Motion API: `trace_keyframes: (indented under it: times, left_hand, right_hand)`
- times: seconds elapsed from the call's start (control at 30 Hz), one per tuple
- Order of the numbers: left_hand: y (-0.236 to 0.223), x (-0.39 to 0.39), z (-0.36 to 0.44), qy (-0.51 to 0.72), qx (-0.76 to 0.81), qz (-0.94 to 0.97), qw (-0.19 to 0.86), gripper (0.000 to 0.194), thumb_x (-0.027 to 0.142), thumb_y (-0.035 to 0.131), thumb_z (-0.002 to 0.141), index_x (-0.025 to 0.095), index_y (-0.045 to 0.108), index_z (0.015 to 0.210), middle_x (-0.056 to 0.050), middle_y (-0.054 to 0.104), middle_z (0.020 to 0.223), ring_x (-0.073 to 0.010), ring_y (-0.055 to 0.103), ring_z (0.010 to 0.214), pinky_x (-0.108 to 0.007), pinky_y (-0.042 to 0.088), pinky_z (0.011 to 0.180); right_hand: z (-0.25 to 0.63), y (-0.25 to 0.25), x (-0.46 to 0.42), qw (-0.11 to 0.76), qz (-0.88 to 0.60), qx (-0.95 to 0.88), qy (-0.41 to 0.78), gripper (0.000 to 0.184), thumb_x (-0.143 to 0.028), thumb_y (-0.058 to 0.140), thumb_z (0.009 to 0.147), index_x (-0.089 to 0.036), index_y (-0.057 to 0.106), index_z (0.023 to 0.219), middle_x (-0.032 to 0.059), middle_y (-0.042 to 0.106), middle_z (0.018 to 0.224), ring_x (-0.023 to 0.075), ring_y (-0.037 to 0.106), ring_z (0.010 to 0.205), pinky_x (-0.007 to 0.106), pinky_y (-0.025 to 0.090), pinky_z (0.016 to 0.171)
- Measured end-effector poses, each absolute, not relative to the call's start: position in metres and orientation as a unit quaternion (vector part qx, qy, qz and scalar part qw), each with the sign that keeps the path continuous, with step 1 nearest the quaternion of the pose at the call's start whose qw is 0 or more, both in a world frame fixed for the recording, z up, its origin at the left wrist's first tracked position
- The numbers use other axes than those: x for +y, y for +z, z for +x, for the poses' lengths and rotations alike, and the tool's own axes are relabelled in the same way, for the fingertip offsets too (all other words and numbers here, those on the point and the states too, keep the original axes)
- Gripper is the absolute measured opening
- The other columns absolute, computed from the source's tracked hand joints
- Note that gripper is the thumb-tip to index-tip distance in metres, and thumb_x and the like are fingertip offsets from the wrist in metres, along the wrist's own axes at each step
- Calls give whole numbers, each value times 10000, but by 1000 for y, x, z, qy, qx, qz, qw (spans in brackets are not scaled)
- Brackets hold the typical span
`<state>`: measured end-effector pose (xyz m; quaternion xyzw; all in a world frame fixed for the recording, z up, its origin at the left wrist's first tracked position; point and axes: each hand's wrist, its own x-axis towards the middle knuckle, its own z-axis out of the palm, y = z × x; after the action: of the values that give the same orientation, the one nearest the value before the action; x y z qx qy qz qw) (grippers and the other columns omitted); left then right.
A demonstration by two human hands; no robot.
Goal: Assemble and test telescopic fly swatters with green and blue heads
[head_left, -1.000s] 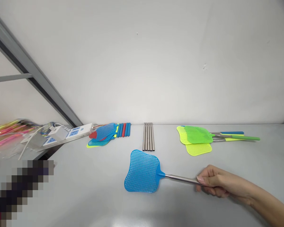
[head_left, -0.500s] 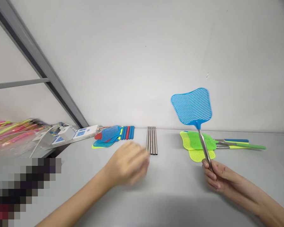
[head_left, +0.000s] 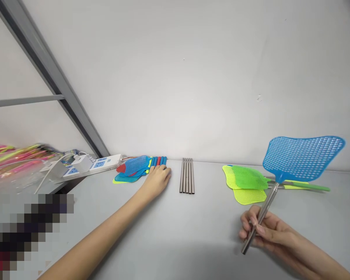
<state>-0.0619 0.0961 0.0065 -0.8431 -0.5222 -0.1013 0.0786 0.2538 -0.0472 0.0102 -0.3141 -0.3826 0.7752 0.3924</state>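
My right hand (head_left: 265, 229) grips the metal rod of a fly swatter (head_left: 303, 159) with a blue mesh head. The swatter tilts up to the right, and the rod's bare lower end sticks out below my fingers. On the left, my left hand (head_left: 158, 181) lies over the near ends of a row of blue and red handle sleeves (head_left: 159, 160). Its fingers reach out across them, and no sleeve is lifted. Beside that row lies a pile of loose swatter heads (head_left: 135, 166), mostly blue. Several metal rods (head_left: 187, 177) lie side by side right of my left hand.
Green and yellow fly swatters with handles (head_left: 247, 182) are stacked on the right of the grey table (head_left: 175, 233). At the far left are a white power strip (head_left: 105, 163) with chargers and cables, and bagged colourful items (head_left: 17, 165). A wall stands behind.
My left hand has moved away from the front of the rods to the handle sleeves. My right hand has turned the blue swatter over to the right, and its lower rod end now shows.
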Motion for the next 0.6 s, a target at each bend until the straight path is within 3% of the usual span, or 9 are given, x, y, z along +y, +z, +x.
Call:
trace_keyframes:
  times: [0.17, 0.27, 0.37, 0.5, 0.6]
  left_hand:
    - [4, 103, -64, -97, -507, -853, 78, 253, 139, 343, 857, 183, 591, 879, -76, 595, 876, -222, 534, 839, -355, 316, 750]
    - [2, 105, -65, -102, -504, -854, 76, 272, 133, 329, 858, 185, 594, 890, -74, 599, 872, -219, 528, 846, -350, 313, 747]
    - [0, 107, -64, -109, -508, -851, 77, 260, 152, 338, 858, 185, 589, 916, -76, 601, 886, -226, 526, 838, -358, 312, 734]
    - [0, 111, -61, -118, -512, -848, 70, 253, 156, 350, 850, 176, 600, 885, -83, 611, 866, -232, 532, 822, -363, 318, 727]
    - [-2, 115, -60, -129, -514, -846, 54, 257, 123, 362, 825, 168, 614, 842, -91, 617, 835, -233, 540, 816, -356, 338, 719]
  right_hand:
    - [255, 8, -47, 391, -330, -391, 765, 51, -270, 556, 813, -241, 597, 809, 27, 524, 902, 205, 512, 937, 399, 399, 860]
    - [254, 8, -47, 388, -369, -427, 728, 77, -296, 605, 771, -226, 626, 793, 47, 518, 961, 193, 505, 876, 306, 463, 686]
    - [251, 8, -48, 386, -419, -446, 690, 178, -375, 622, 742, -210, 640, 809, 59, 537, 869, 174, 497, 732, 264, 432, 533]
    - [246, 9, -49, 378, -447, -451, 674, 271, -455, 603, 738, -194, 633, 804, 35, 534, 708, 154, 483, 629, 268, 408, 520]
    - [245, 11, -50, 385, -441, -459, 668, 339, -513, 559, 747, -186, 642, 783, 54, 567, 735, 187, 525, 693, 329, 427, 643]
